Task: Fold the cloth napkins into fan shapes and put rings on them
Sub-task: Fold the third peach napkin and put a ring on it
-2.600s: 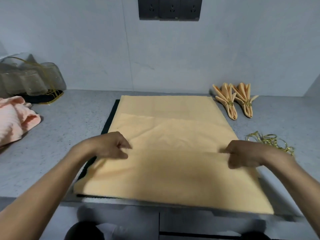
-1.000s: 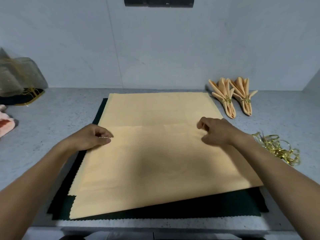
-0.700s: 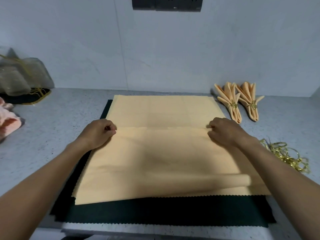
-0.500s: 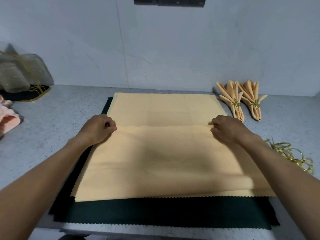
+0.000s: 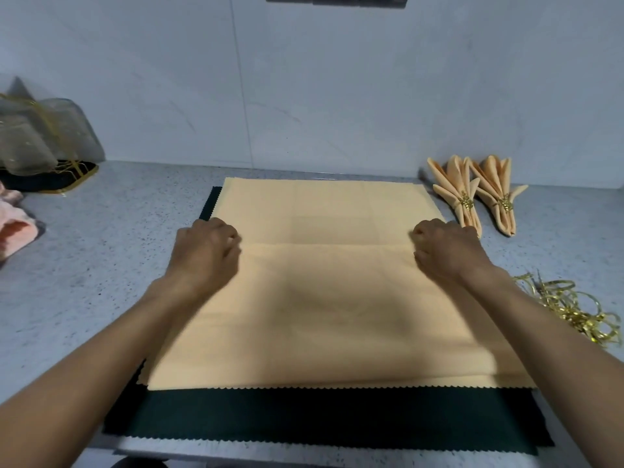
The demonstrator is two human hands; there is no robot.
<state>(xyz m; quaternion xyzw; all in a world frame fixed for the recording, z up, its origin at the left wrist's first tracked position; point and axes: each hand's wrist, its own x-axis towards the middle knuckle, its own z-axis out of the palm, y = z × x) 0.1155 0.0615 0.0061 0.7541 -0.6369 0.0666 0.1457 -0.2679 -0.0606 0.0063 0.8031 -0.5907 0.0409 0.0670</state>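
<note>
Fingers of the left hand (image 5: pixel 204 253) and right hand (image 5: pixel 447 251) curl down, each pinching an end of a fold line running across the peach napkin (image 5: pixel 324 298), which lies flat between and under them on a dark green cloth (image 5: pixel 304 420). Just beyond the right fingers lie two ringed fan napkins (image 5: pixel 479 194); nearer, to their right, a heap of gold rings (image 5: pixel 570 309).

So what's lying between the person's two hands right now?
In the head view, only the peach cloth napkin, its folded edge running from left hand to right hand.
</note>
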